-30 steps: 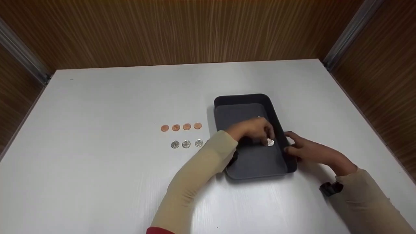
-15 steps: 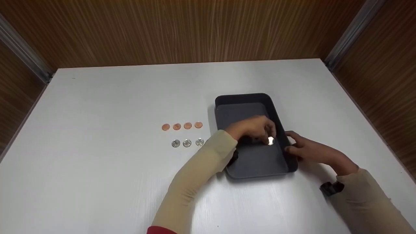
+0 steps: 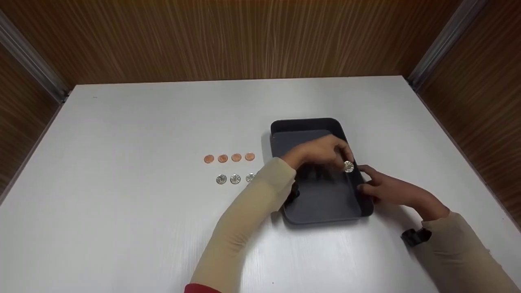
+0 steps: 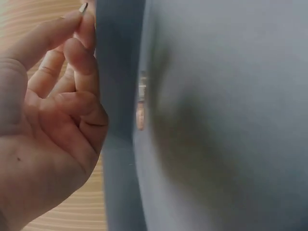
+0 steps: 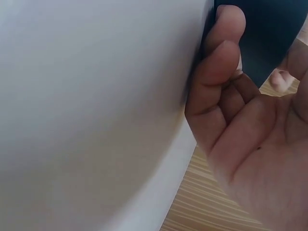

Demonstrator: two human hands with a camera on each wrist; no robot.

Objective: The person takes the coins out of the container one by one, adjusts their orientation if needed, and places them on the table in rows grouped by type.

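A dark grey tray [image 3: 325,203] lies on the white table [image 3: 142,122], right of centre. My left hand [image 3: 344,160] hovers over the tray and pinches a silver coin [image 3: 348,166] between thumb and fingertips. The left wrist view shows only the coin's edge [image 4: 83,7] at those fingertips [image 4: 79,24]. My right hand [image 3: 366,181] grips the tray's right rim, with curled fingers [image 5: 226,53] against the dark wall [image 5: 269,38]. Left of the tray lie a row of several copper coins [image 3: 229,158] and a row of three silver coins [image 3: 235,179]. My left sleeve partly hides the third silver coin.
Wood-panelled walls [image 3: 244,36] close in the table at the back and on both sides. A black wrist strap [image 3: 415,236] sits on my right forearm. The tray floor shows no other coin.
My left hand has risen from the tray floor and shifted right and farther back, carrying the silver coin. The right hand and the tray have stayed put.
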